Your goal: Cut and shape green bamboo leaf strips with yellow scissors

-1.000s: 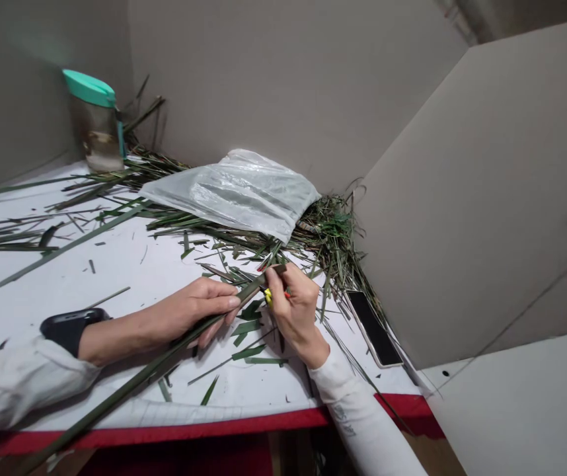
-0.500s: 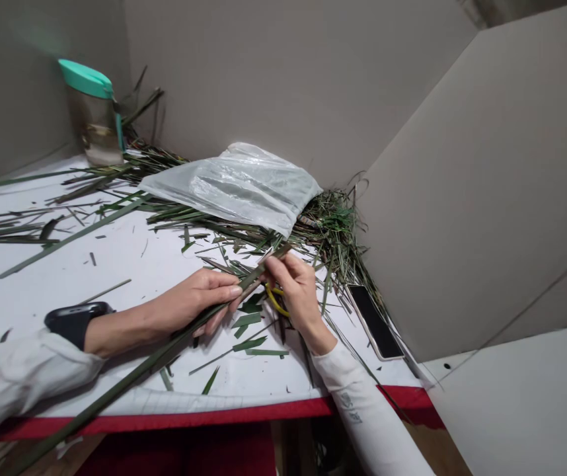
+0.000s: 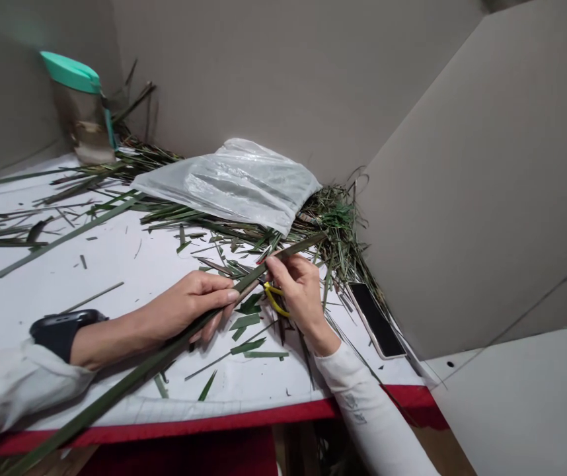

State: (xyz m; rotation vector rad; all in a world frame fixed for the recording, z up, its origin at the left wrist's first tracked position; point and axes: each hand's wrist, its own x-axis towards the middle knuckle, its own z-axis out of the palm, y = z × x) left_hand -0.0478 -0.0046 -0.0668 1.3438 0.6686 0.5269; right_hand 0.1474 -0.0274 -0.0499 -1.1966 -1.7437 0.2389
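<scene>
My left hand (image 3: 194, 301) is closed around a long, narrow green leaf strip (image 3: 115, 390), which runs from the bottom left of the view up past both hands. My right hand (image 3: 303, 294) pinches the strip nearer its far end. A small tool with yellow wire handles (image 3: 274, 299), probably snips, sits just under my right fingers, its metal tip partly hidden. Whether my right hand grips it, I cannot tell. Cut leaf pieces lie beneath both hands.
A white-covered table (image 3: 115, 403) with a red edge carries scattered leaf scraps. Behind it lie a heap of leaves (image 3: 336, 221) and a plastic bag (image 3: 228, 185). A jar with a mint-green lid (image 3: 78, 109) stands far left, a phone (image 3: 377, 320) lies right, and grey board walls (image 3: 462, 185) enclose the table.
The far end of the leaf strip now reaches farther up and to the right past my right hand. More of the yellow handles shows, and the whole scene has shifted slightly left in view.
</scene>
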